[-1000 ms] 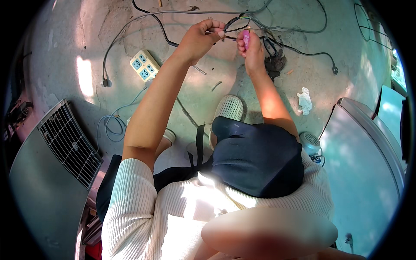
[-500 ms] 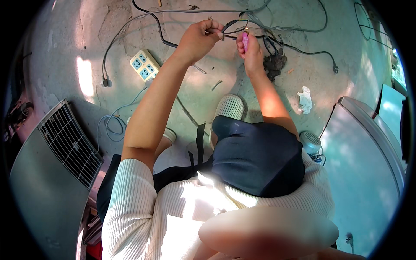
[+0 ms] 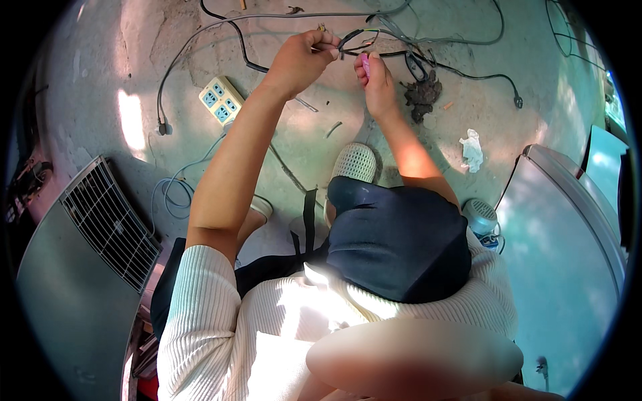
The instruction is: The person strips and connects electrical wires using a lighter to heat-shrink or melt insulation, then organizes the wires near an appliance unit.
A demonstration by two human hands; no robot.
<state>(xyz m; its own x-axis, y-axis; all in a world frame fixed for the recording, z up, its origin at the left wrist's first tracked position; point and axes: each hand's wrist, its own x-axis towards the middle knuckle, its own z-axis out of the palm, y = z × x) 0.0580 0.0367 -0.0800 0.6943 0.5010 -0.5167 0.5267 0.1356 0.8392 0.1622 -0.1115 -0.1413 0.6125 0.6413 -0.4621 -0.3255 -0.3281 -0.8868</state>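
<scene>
Near the top of the head view, my left hand (image 3: 304,60) pinches a black cable (image 3: 351,35) whose split end shows thin coloured wires (image 3: 372,33). Just right of it, my right hand (image 3: 380,87) is closed round a small pink lighter (image 3: 366,65), held upright below the wires. An orange glint shows by the wires above the lighter, but it is too small to tell whether it is a flame. My fingers partly hide both the cable and the lighter.
A cream power strip (image 3: 221,100) lies on the concrete floor left of my arms. Grey cable (image 3: 227,22) and a black plug (image 3: 517,101) spread around. Crumpled tissue (image 3: 471,151) lies to the right. A wire rack (image 3: 110,220) stands left, a large pale panel (image 3: 555,260) right.
My right hand and the lighter have moved a little left and down, away from the wire ends. My left hand stays nearly in place on the cable.
</scene>
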